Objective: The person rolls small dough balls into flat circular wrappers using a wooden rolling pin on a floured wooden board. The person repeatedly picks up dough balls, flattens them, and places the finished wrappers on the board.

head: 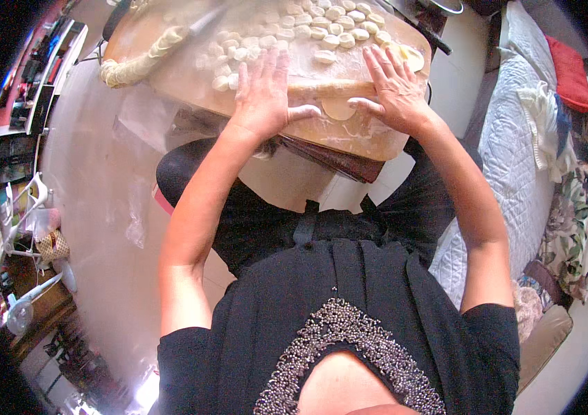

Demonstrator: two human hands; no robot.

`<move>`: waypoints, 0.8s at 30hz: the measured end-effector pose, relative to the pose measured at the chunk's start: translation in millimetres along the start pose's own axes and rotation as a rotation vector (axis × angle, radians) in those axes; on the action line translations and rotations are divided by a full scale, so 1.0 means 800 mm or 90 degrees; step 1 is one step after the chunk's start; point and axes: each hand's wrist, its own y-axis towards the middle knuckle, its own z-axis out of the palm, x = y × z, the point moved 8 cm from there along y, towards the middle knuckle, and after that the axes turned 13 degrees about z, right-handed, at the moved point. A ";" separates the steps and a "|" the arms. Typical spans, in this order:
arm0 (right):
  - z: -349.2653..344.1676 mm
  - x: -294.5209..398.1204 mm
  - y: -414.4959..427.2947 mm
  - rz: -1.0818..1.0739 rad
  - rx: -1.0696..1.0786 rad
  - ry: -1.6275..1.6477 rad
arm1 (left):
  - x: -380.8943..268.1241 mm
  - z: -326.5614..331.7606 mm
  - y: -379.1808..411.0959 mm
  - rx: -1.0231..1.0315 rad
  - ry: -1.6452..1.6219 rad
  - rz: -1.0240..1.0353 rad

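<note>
My left hand (265,93) and my right hand (395,88) lie palm down, fingers spread, over the two ends of a wooden rolling pin (327,91). Under the pin, a flat round of dough (339,110) shows on the floured wooden board (371,137). Beyond the pin lie many small flattened dough pieces (345,22), with one apart from the rest (324,56). Beside my right fingers is a pale yellow flat dough round or stack (411,58). A long twisted rope of dough (140,62) lies along the board's left edge, near what looks like a knife blade (205,21).
A dark red-brown tabletop edge (351,163) shows below the board, close to my knees. A bed or couch with a quilted cover (517,129) stands at the right, holding a red cushion (571,75). Shelves and a white fan (21,314) are at the far left.
</note>
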 end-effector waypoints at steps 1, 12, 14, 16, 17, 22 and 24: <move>0.006 -0.003 0.003 0.024 0.019 0.013 | -0.004 -0.007 0.001 -0.001 0.024 0.020; 0.013 0.002 -0.038 -0.044 0.063 0.021 | -0.034 -0.008 -0.053 0.038 -0.011 0.019; -0.012 0.016 -0.089 -0.085 0.102 0.040 | -0.077 -0.010 -0.094 0.127 -0.054 0.049; -0.004 0.014 -0.064 -0.083 0.099 -0.010 | -0.058 -0.001 -0.085 0.045 -0.020 0.031; 0.005 0.010 -0.038 -0.082 0.066 0.007 | -0.035 0.002 -0.067 -0.011 0.012 0.022; 0.006 0.006 -0.067 -0.102 0.098 0.014 | -0.059 -0.011 -0.078 0.068 0.019 0.068; -0.013 0.011 -0.086 -0.112 0.117 0.003 | -0.076 -0.010 -0.092 0.135 -0.029 0.040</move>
